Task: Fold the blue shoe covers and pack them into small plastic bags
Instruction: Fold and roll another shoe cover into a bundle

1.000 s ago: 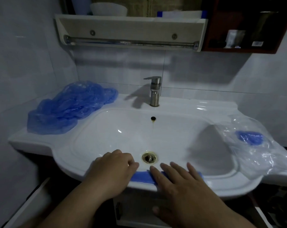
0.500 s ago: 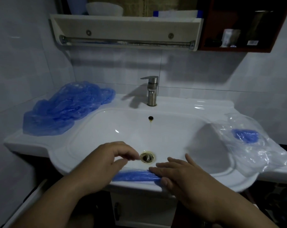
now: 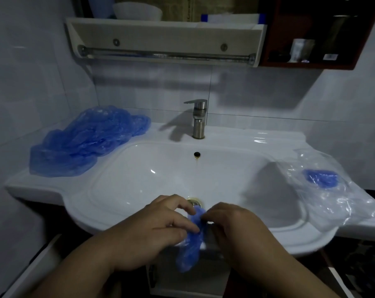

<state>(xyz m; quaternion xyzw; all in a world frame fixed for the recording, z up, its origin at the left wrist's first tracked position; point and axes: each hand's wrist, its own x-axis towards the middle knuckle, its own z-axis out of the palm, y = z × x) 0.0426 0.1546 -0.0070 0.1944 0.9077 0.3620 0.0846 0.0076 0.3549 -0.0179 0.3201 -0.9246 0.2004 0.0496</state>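
Note:
A folded blue shoe cover [image 3: 190, 246] hangs lengthwise in front of the sink's front rim [image 3: 109, 224], held at its top by both hands. My left hand [image 3: 158, 231] pinches it from the left and my right hand [image 3: 236, 231] pinches it from the right. A heap of loose blue shoe covers [image 3: 85, 143] lies on the left counter. On the right counter lie clear plastic bags [image 3: 337, 203], one with a folded blue shoe cover [image 3: 320, 178] inside.
The white basin has a brass drain [image 3: 195, 202] just beyond my fingers and a steel faucet [image 3: 198, 119] at the back. A shelf with a towel bar [image 3: 165, 53] hangs above. A dark red wall cabinet [image 3: 317, 33] is at top right.
The shoe cover lay flat along the sink's front rim under both hands. Now both hands have lifted it and hold it pinched, so it hangs down in front of the rim.

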